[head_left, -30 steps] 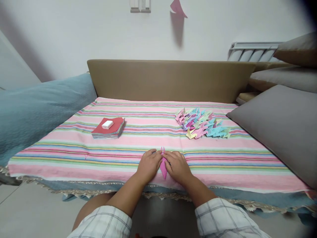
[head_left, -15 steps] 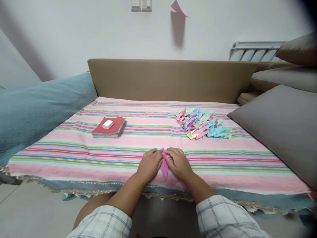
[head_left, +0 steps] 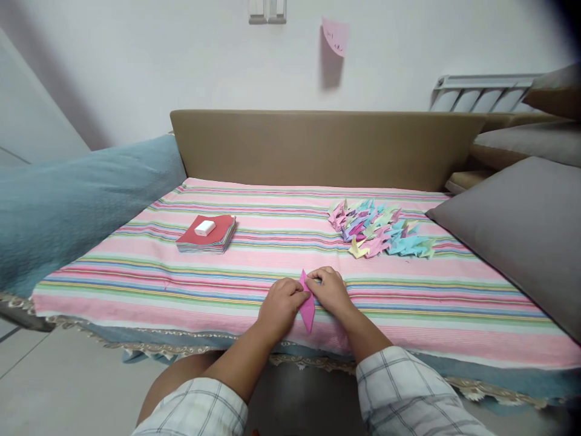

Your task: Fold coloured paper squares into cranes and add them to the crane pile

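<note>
A piece of folded pink paper point(head_left: 307, 313), long and diamond-shaped, lies on the striped cloth close to the front edge. My left hand point(head_left: 280, 306) is closed on its left side, the thumb lying across the paper. From the right, my right hand point(head_left: 330, 292) pinches the paper's upper part between thumb and fingers. The pointed top and the lower tip of the paper show between and below the hands. Beyond my right hand sits a pile of folded paper cranes point(head_left: 379, 230) in pink, blue, green, yellow and purple.
At left is a stack of coloured paper point(head_left: 206, 242) with a small white block point(head_left: 204, 227) on it. A grey cushion point(head_left: 512, 218) leans at right. A blue-covered armrest point(head_left: 91, 200) bounds the left, a brown backrest point(head_left: 318, 148) the rear.
My left thumb has come across the paper, and my right fingers have shifted at its upper part. The paper's top now shows as one wider point. The view has shifted slightly.
</note>
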The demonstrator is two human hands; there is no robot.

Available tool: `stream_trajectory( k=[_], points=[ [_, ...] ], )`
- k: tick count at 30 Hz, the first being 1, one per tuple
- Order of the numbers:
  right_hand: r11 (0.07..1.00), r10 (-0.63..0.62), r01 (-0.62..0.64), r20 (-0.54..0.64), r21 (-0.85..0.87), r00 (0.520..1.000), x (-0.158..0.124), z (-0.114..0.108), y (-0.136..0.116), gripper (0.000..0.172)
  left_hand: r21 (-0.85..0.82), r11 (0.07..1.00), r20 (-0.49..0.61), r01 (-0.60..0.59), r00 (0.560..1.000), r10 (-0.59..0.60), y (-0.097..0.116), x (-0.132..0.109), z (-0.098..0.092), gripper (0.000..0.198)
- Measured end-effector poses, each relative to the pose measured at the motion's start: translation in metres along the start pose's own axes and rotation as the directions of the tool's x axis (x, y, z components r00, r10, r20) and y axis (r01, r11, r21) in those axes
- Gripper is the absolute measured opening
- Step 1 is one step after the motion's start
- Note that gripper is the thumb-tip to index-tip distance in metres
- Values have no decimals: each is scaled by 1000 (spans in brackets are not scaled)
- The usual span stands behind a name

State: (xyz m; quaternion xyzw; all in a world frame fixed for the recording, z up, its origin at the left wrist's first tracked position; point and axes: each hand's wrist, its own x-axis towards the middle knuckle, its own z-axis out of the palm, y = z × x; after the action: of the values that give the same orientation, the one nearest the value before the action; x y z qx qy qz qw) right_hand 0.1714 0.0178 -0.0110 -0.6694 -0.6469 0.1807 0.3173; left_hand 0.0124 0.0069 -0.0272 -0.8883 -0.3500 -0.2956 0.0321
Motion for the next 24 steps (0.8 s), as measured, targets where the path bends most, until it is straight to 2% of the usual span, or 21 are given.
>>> stream_trajectory(
  k=[3,8,13,16,20,24],
  points=[
    [1000,27,-27,1,-2,1000,0,-1,-3,10,17,1000,23,-22,999,22,1,1,0,21],
    [1000,-8,7,28,24,1000,-1,-2,-8,8,51,997,63,-65,996,62,2,0,-1,23],
    [995,-4,-2,59,100,998,4,1,-6,27,73,990,63,-124,991,120,0,-2,1,22],
    [996,-4,-2,58,92,998,6,3,-3,31,78,985,59,-155,987,151,0,-3,2,22],
    [999,-36,36,29,14,999,9,6,1,29,95,983,93,-157,985,148,0,-3,1,23],
    [988,-151,154,-97,21,984,10,3,6,24,75,989,154,-131,981,119,0,-4,-1,25]
  ],
)
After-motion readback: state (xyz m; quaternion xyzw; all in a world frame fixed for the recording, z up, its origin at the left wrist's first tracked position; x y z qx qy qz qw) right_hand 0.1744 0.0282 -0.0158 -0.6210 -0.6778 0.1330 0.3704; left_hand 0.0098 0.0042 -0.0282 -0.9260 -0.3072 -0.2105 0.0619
